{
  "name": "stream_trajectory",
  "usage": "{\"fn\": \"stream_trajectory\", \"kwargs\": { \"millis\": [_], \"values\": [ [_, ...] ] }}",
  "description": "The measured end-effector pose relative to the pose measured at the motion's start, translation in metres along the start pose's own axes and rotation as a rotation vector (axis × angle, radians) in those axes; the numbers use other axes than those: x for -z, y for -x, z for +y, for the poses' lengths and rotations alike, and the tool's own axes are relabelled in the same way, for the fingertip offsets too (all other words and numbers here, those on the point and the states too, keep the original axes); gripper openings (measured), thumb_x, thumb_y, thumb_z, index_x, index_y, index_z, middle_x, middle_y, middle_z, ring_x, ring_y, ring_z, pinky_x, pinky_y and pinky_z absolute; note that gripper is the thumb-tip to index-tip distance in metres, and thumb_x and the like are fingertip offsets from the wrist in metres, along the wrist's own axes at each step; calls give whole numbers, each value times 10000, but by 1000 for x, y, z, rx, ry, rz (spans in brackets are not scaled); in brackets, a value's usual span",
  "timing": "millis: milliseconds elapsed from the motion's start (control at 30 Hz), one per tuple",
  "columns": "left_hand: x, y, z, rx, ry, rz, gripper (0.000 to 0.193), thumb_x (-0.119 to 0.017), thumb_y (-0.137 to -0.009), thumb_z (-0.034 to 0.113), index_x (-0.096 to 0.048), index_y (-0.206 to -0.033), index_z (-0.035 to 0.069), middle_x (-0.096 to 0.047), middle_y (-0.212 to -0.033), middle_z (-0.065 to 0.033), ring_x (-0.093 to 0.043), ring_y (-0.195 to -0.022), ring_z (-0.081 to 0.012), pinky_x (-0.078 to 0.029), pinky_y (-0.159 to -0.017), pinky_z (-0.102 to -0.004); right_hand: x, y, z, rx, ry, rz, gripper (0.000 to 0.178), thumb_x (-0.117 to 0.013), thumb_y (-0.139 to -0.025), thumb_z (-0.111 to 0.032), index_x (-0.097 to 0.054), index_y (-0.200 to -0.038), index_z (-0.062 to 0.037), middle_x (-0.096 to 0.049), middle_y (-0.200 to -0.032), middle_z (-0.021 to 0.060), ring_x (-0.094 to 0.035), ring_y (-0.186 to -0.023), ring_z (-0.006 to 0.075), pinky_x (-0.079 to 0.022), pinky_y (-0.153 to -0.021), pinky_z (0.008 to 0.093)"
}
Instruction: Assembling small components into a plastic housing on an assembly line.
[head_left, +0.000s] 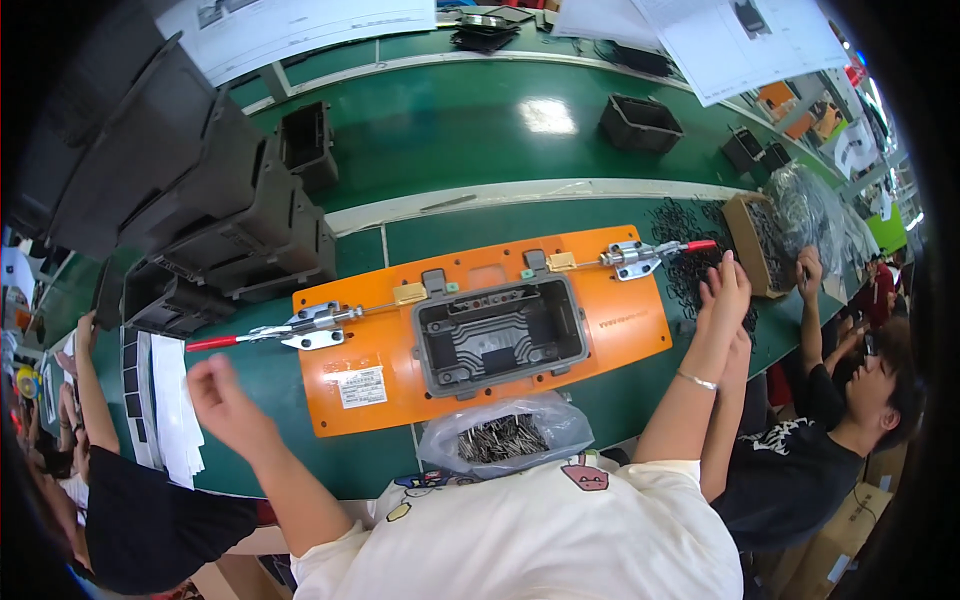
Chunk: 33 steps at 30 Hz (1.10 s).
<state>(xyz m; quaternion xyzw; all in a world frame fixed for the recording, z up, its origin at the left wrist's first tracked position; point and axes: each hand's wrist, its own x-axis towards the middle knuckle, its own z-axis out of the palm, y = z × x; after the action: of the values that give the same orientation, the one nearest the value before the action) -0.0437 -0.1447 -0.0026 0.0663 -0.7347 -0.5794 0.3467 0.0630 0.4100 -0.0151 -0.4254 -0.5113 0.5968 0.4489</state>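
An orange fixture plate (640, 325) lies in front of me, holding a dark grey open plastic box (425, 350) at its middle. Metal toggle clamps with red handles sit at both ends: the left clamp (318, 325) and the right clamp (630, 260). Their rods point inward at the box's far-side hinge tabs. My left hand (228, 402) is just below the left red handle (212, 343), apart from it, its fingers loosely curled and empty. Below the right red handle (700, 245), my right hand (727, 292) is raised with fingers apart; I see nothing in it.
A clear bag of metal pins (500, 438) lies against my shirt. Grey boxes (270, 235) are stacked left. At right are loose black parts (685, 275), a cardboard box (745, 235) and a plastic bag (803, 205). A co-worker's hand (808, 270) touches that area; another forearm (732, 390) runs behind mine.
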Motion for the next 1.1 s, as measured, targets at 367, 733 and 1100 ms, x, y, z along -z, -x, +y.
{"fn": "stream_trajectory", "kwargs": {
  "millis": [367, 733, 1100],
  "values": [
    [-99, 84, 59, -304, -298, -914, 309, -713, -740, 76, -480, -926, -5, -492, -868, -167, -529, -763, -342, -449, -654, -385, -90, 20, -45, 338, -263, -708, 133, -598, -873, -178, -600, -789, -75, -578, -630, 27, -567, -629, 141, -459, -636, 256],
    [-185, 88, 94, -832, -388, -1038, 328, -770, -683, 258, -583, -841, 40, -506, -871, -110, -510, -869, -285, -364, -754, -390, -100, 43, -52, 323, -201, -747, 363, -561, -902, -151, -398, -583, -95, -362, -483, -18, -321, -434, 78, -251, -444, 241],
    [-214, 107, 81, -729, -322, -1032, 308, -775, -667, 200, -566, -783, 6, -532, -823, -134, -536, -825, -307, -403, -745, -409, -110, 75, -2, 884, 432, -751, 207, -631, -787, -226, -611, -645, -77, -521, -525, 67, -484, -469, 187, -419, -493, 315]
  ]
}}
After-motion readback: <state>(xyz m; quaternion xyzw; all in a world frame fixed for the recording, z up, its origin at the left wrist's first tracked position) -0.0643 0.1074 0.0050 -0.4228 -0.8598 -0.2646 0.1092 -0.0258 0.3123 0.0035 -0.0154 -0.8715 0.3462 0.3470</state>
